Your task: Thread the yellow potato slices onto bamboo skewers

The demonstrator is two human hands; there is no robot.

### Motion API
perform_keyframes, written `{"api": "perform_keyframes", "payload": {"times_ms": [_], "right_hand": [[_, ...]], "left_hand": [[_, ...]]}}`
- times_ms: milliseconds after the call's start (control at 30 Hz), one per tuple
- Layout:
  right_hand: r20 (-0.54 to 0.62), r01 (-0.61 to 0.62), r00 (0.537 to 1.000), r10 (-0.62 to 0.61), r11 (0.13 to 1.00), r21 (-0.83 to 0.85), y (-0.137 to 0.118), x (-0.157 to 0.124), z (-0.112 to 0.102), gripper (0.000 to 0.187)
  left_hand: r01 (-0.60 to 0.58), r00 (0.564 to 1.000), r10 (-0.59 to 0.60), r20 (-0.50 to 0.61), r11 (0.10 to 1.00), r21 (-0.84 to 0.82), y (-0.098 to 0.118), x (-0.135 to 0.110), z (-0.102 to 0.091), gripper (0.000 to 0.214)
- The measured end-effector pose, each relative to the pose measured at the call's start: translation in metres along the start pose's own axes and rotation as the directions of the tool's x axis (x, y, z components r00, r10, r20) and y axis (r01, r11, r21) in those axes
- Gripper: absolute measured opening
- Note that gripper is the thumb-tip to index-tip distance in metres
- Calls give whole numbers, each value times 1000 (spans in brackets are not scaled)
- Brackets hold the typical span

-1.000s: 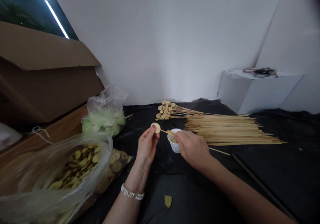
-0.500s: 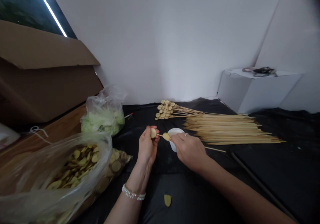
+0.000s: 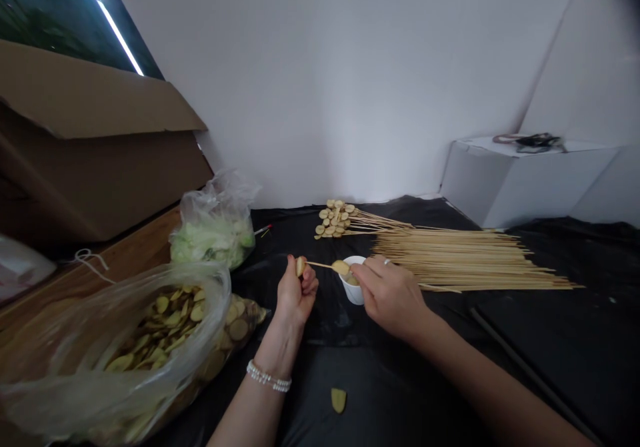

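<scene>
My left hand pinches a pale potato slice between thumb and fingers, turned nearly edge-on. My right hand grips a thin wooden skewer that points left, its tip reaching the slice in my left hand. Whether the tip has pierced that slice I cannot tell. Another potato slice is threaded on the skewer close to my right fingers. Just behind and below it stands a white cup, partly covered by that hand. The skewer's tail emerges beyond the right wrist.
On the left, an open plastic bag holds many potato slices; a bag of pale green vegetable stands behind it. Finished skewers and a row of bare skewers lie ahead. A loose slice is near me. Boxes stand at both sides.
The slice in my left hand has turned from face-on to nearly edge-on. My right hand has shifted slightly right with the skewer, showing more of the cup and of the skewer between the slices.
</scene>
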State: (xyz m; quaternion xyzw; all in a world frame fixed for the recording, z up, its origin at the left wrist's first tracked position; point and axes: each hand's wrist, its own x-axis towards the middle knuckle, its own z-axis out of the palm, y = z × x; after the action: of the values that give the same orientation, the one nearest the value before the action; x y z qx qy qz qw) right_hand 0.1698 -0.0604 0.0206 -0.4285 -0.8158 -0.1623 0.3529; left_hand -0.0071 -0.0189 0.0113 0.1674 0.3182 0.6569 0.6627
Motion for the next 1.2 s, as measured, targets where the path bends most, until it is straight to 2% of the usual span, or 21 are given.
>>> {"api": "perform_keyframes", "payload": {"times_ms": [167, 400, 800, 1033, 1200], "right_hand": [[76, 30, 997, -26, 998, -58, -3, -4, 4, 24], [100, 12, 995, -1, 994, -108, -4, -6, 6, 24], [167, 42, 986, -23, 993, -110, -10, -6, 6, 24], [203, 14, 979, 9, 993, -114, -11, -7, 5, 24], [216, -19, 975, 44, 993, -115, -14, -7, 5, 21]], "left_hand": [[58, 998, -59, -8, 995, -85, 5, 3, -5, 34], [0, 999, -2, -47, 998, -60, 3, 4, -3, 35], [-32, 997, 33, -64, 999, 15, 3, 5, -5, 34], [-156, 981, 171, -89, 976, 153, -1, 4, -2, 36], [-293, 939, 335, -85, 902, 318, -6, 5, -5, 36]]}}
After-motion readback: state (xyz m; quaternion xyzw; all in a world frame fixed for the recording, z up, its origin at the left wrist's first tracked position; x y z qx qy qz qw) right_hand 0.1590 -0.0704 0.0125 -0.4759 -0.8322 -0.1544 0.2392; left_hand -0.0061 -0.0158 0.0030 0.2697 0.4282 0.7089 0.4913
